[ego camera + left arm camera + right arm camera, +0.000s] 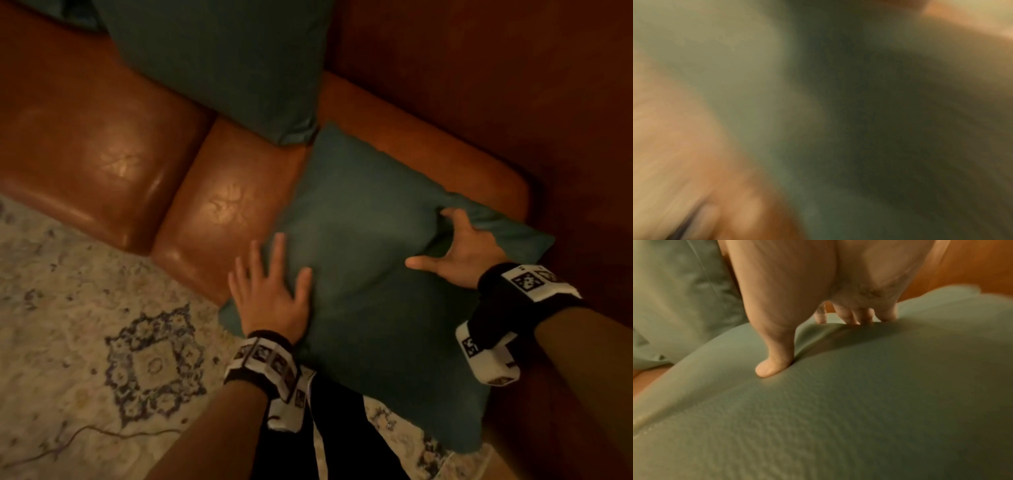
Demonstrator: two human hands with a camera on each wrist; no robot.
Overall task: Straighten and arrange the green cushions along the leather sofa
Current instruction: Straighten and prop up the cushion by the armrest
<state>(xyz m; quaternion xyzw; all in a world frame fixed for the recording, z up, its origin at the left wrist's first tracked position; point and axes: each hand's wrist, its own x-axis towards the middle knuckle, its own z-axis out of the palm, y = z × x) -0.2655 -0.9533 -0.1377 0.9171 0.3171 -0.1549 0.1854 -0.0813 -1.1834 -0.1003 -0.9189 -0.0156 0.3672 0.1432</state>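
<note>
A green cushion (359, 274) (838, 402) lies flat on the right end of the brown leather sofa (102, 147), its near corner overhanging the seat's front edge. My left hand (270, 291) rests on its left edge with straight, spread fingers. My right hand (455, 246) (789, 296) grips a fold near the cushion's far right side, with the thumb pressed into the fabric and the fingers curled over the ridge. A second, larger green cushion (222, 58) (674, 305) leans against the sofa back just behind. The left wrist view is a blur of green fabric (838, 129) and skin.
The sofa's right arm (582, 137) rises right beside the flat cushion. A pale patterned rug (102, 342) covers the floor in front, with a thin cord (85, 435) lying across it. The corner of another green cushion (78, 13) shows at the far left.
</note>
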